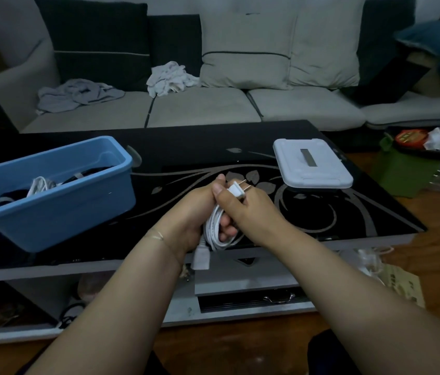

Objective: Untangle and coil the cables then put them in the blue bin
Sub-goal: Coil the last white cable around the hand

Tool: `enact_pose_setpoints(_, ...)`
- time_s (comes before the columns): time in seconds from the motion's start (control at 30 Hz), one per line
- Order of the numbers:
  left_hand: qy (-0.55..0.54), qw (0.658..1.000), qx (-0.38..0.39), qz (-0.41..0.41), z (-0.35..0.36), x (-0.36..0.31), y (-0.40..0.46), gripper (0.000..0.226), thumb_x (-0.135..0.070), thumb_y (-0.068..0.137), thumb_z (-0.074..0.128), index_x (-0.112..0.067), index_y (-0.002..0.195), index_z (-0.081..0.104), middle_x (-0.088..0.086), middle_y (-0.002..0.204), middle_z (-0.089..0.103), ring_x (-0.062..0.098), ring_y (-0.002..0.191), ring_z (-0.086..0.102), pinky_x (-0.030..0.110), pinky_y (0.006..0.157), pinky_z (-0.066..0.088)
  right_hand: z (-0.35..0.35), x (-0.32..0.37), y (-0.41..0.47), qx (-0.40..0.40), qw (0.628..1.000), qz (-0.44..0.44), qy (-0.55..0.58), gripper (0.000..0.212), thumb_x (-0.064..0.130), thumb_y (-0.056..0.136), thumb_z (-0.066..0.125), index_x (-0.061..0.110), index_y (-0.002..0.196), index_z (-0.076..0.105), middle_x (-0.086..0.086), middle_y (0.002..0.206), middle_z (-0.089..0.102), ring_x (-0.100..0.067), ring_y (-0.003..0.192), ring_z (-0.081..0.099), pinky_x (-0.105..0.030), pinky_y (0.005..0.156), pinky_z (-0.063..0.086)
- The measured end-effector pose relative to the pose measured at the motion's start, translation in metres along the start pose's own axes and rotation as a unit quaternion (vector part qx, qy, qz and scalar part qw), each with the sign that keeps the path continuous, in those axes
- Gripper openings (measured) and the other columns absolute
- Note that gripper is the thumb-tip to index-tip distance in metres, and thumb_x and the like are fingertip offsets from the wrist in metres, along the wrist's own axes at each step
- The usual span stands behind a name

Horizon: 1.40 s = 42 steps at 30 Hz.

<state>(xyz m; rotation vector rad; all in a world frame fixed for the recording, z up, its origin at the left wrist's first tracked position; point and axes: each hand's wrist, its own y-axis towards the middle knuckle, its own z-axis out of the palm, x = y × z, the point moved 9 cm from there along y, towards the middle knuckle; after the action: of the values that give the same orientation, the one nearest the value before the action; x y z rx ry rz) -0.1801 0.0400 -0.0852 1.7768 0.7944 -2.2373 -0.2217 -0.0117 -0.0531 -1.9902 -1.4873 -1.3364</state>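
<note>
1. Left hand (186,217) fingers curl round the coiled white cable (214,228) above the surface's (192,147) near edge.
2. Right hand (248,209) fingers pinch its plug (236,189).
3. Blue bin (78,204) sits left, holding cables, bare surface between.

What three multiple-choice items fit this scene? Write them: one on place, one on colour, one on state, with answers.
1. Where does the bin stand on the table?
A. left part
B. right part
C. under it

2. What colour is the cable in the hands?
A. black
B. white
C. red

3. How is that cable?
A. flat on the table
B. coiled in the hands
C. in the bin

Answers: 1 A, the blue bin sits left on the table. 2 B, the cable is white. 3 B, the left hand holds its loops and the right hand pinches the plug.
</note>
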Motion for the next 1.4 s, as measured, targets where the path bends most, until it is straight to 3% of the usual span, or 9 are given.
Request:
enact_pose_setpoints(0.13,-0.023,1.0,0.005,-0.016,0.002,0.004,0.007,0.072,-0.041,0.104,0.031,-0.012,0.046,0.063,0.005,0.035,0.042,0.015,0.028,0.045,0.016,0.032,0.037,-0.006,-0.007,0.003,-0.015,1.0,0.019,-0.018,0.048,0.075,0.074,0.036,0.031,0.07,0.055,0.016,0.059,0.066,0.0,0.059,0.062,-0.035,0.069,0.05)
enact_pose_setpoints(0.23,-0.068,0.995,0.065,-0.022,0.01,0.002,0.005,0.049,-0.02,0.09,0.036,-0.01,0.05,0.064,0.004,0.035,0.04,0.015,0.03,0.042,0.018,0.033,0.038,-0.012,-0.009,0.006,0.006,0.999,0.027,-0.041,0.047,0.079,0.069,0.039,0.034,0.066,0.054,0.018,0.06,0.063,0.001,0.06,0.057,-0.028,0.062,0.042)
enact_pose_setpoints(0.43,-0.08,0.983,0.157,-0.057,0.027,0.006,0.0,0.043,-0.039,0.079,0.047,-0.005,0.061,0.066,0.0,0.036,0.042,0.013,0.033,0.048,0.018,0.037,0.043,-0.021,-0.012,0.002,0.082,0.994,0.046,0.048,0.047,0.071,0.076,0.05,0.03,0.053,0.051,0.014,0.053,0.054,0.002,0.055,0.052,-0.027,0.068,0.038)
enact_pose_setpoints(0.6,-0.037,0.994,0.082,-0.064,0.021,0.01,0.008,0.053,-0.031,0.092,0.037,-0.005,0.049,0.055,0.002,0.033,0.039,0.014,0.028,0.043,0.015,0.031,0.036,-0.025,-0.013,0.001,0.005,0.999,0.036,0.032,0.04,0.052,0.085,0.056,0.024,0.057,0.048,0.013,0.051,0.058,0.002,0.052,0.051,-0.029,0.064,0.039)
enact_pose_setpoints(0.77,-0.073,0.997,-0.013,-0.002,0.018,0.003,0.013,0.063,-0.027,0.099,0.033,-0.01,0.045,0.06,0.004,0.034,0.037,0.014,0.025,0.036,0.013,0.031,0.033,-0.029,-0.011,0.002,-0.034,0.999,0.034,0.024,0.043,0.058,0.081,0.052,0.023,0.055,0.053,0.008,0.053,0.062,-0.001,0.053,0.057,-0.032,0.061,0.045)
enact_pose_setpoints(0.97,-0.099,0.994,-0.041,0.017,0.018,-0.001,0.011,0.058,-0.03,0.1,0.037,-0.011,0.054,0.066,0.004,0.036,0.036,0.014,0.027,0.036,0.015,0.032,0.034,-0.034,-0.007,0.004,-0.038,0.999,0.026,-0.009,0.044,0.062,0.081,0.049,0.023,0.059,0.051,0.006,0.057,0.064,-0.015,0.062,0.063,-0.045,0.072,0.052)
enact_pose_setpoints(1.2,-0.179,0.979,-0.063,0.071,0.026,-0.007,0.007,0.046,-0.032,0.099,0.044,-0.011,0.062,0.062,0.003,0.037,0.038,0.012,0.027,0.036,0.014,0.031,0.032,-0.056,0.012,0.004,-0.081,0.987,-0.019,-0.137,0.052,0.075,0.071,0.036,0.025,0.065,0.048,0.01,0.058,0.059,-0.004,0.058,0.056,-0.03,0.054,0.042)
enact_pose_setpoints(1.3,-0.142,0.972,-0.146,0.118,0.01,-0.014,0.002,0.043,-0.019,0.094,0.056,-0.012,0.053,0.067,0.006,0.042,0.049,0.015,0.035,0.043,0.019,0.038,0.036,-0.057,0.018,0.001,-0.103,0.976,-0.05,-0.186,0.045,0.071,0.071,0.037,0.027,0.06,0.045,0.013,0.054,0.057,-0.002,0.057,0.054,-0.024,0.05,0.032)
enact_pose_setpoints(1.4,-0.083,0.977,-0.122,0.154,0.011,-0.023,-0.003,0.048,-0.031,0.1,0.049,-0.011,0.064,0.074,0.014,0.056,0.062,0.021,0.049,0.057,0.024,0.046,0.046,-0.06,0.015,-0.001,-0.124,0.983,-0.042,-0.128,0.043,0.068,0.076,0.043,0.03,0.057,0.048,0.018,0.053,0.058,-0.001,0.055,0.055,-0.024,0.05,0.036)
